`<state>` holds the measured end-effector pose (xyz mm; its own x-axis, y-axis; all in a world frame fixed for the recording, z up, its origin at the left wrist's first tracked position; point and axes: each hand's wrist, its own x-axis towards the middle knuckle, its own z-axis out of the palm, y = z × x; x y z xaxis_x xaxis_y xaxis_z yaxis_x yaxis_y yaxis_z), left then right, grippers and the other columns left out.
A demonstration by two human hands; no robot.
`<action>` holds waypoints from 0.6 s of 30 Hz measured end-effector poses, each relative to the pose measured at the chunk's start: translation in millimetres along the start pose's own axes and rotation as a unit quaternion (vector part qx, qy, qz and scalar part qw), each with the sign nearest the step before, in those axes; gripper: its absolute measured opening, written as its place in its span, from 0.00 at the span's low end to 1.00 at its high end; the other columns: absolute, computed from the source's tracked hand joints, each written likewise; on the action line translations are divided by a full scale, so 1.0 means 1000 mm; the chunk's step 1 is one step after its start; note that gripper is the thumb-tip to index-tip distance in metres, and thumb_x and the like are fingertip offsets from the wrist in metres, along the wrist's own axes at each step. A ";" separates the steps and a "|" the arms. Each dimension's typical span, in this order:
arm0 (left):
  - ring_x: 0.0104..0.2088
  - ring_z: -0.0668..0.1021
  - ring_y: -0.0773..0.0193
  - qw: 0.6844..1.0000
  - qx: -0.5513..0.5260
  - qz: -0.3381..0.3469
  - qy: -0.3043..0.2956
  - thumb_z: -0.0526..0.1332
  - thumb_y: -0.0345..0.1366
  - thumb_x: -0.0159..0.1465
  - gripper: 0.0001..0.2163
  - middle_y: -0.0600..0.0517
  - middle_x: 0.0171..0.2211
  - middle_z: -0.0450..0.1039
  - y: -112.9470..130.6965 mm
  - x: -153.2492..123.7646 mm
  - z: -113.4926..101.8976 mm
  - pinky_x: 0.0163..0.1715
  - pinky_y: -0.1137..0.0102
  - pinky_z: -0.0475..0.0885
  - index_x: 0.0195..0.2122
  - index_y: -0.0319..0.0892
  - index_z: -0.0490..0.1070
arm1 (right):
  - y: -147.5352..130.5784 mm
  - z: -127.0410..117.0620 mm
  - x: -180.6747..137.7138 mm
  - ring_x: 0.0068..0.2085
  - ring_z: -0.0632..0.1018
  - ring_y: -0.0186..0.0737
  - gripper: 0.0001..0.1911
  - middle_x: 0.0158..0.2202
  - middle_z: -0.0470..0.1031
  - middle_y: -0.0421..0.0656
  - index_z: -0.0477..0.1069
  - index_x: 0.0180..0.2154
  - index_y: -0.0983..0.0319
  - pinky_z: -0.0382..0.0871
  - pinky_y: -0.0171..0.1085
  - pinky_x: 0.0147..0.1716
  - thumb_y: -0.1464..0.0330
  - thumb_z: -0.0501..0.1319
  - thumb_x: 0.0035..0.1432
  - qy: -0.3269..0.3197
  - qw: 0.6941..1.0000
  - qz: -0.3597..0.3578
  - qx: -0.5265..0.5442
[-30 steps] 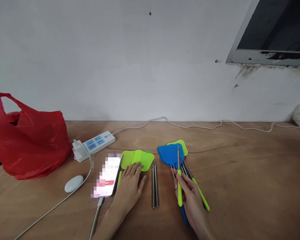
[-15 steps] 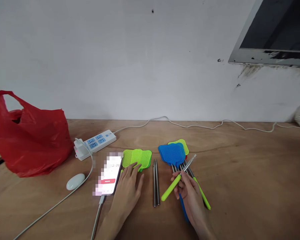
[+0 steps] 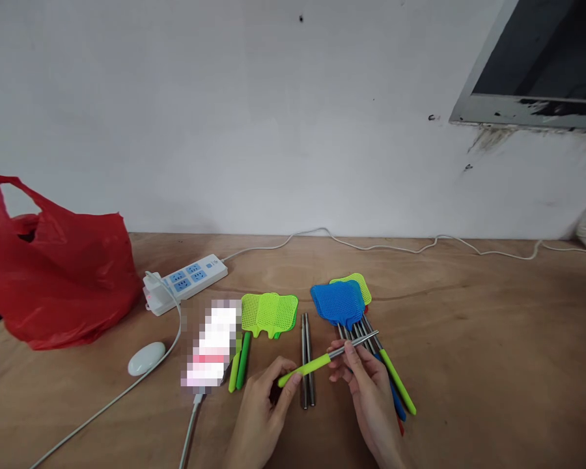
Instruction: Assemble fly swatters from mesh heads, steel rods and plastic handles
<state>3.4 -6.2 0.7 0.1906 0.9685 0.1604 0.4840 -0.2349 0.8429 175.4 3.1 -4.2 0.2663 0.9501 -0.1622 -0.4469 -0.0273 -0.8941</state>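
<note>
A fly swatter handle [image 3: 308,369], with a lime-green grip and a thin metal rod, lies slanted between my hands. My left hand [image 3: 261,410] pinches the grip near its lower end. The fingers of my right hand [image 3: 371,394] are closed on the metal rod. Beneath the handle, bare metal rods [image 3: 305,391] rest on the table. Lime-green swatter heads [image 3: 272,314] lie stacked beyond my left hand, with a dark green grip [image 3: 243,361] and a lime grip [image 3: 234,372] below them. Past my right hand is a pile of assembled fly swatters, blue heads [image 3: 336,303] on top, partly hidden by that hand.
A phone [image 3: 212,345] with a blurred screen and cable lies at left, near a white oval object [image 3: 146,359]. Behind it is a power strip [image 3: 200,273]; a red plastic bag [image 3: 63,280] stands at far left. A white cord [image 3: 371,247] runs along the wall.
My left hand has left the lime heads, moved toward me and right, and taken the grip's end. The handle has turned to lie flatter, uncovering the two grips at left.
</note>
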 end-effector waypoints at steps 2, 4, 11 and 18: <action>0.24 0.74 0.64 1.000 0.016 0.004 0.010 0.50 0.48 0.73 0.17 0.54 0.26 0.72 -0.001 0.000 -0.001 0.24 0.74 0.64 0.32 0.44 0.69 | 0.002 -0.002 0.000 0.26 0.71 0.34 0.23 0.30 0.77 0.45 0.81 0.32 0.63 0.68 0.33 0.22 0.50 0.73 0.46 0.010 1.000 -0.002 -0.008; 0.25 0.75 0.63 0.999 0.047 0.015 0.011 0.48 0.47 0.74 0.18 0.54 0.26 0.73 -0.003 -0.002 -0.001 0.26 0.73 0.65 0.32 0.44 0.69 | 0.004 -0.004 0.000 0.22 0.64 0.29 0.22 0.23 0.70 0.39 0.80 0.32 0.63 0.59 0.30 0.18 0.51 0.73 0.46 0.015 1.000 -0.005 -0.014; 0.22 0.77 0.58 0.975 0.203 0.092 0.003 0.38 0.44 0.76 0.24 0.52 0.23 0.75 -0.001 -0.004 0.002 0.21 0.69 0.63 0.30 0.46 0.69 | -0.002 0.002 -0.002 0.20 0.60 0.27 0.23 0.20 0.64 0.36 0.78 0.28 0.62 0.52 0.29 0.17 0.50 0.74 0.43 0.030 0.999 0.014 0.038; 0.26 0.78 0.58 0.981 0.181 0.047 -0.046 0.40 0.48 0.75 0.28 0.51 0.24 0.76 0.016 -0.012 -0.010 0.28 0.70 0.68 0.28 0.46 0.74 | -0.003 0.004 -0.004 0.21 0.56 0.27 0.21 0.20 0.60 0.34 0.77 0.28 0.62 0.52 0.29 0.17 0.52 0.75 0.44 0.033 0.996 0.000 0.083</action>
<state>0.7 -20.5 17.0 0.3169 0.9334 0.1684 0.7287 -0.3532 0.5867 172.7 0.7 1.1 0.3183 0.9278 -0.1945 -0.5813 0.0290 -0.8132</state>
